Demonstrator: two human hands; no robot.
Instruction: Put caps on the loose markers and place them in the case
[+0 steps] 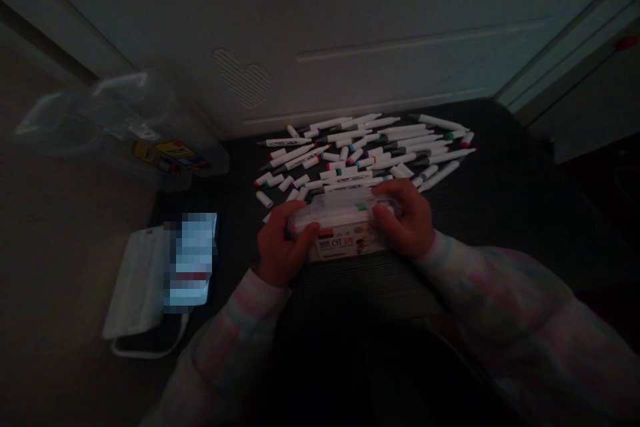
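A small clear plastic case (345, 240) with a printed white label lies sideways in front of me at the near side of the dark table. White pen-like shapes show dimly through its top. My left hand (285, 243) grips the left end, thumb on the near side. Around the right end my right hand (406, 219) is closed, its thumb and fingers on the lid. Just beyond the case, white markers (407, 145) with grey ends are spread in a loose pile. Short white caps (264, 199) with coloured ends lie among them.
At the back left stands a large clear plastic box (205, 147) with a yellow label. A lit phone (193, 263) is beside a white packet (137, 273), with a white cable (175, 340) nearby. A pale panel (390, 7) rises behind the dark table (505, 193).
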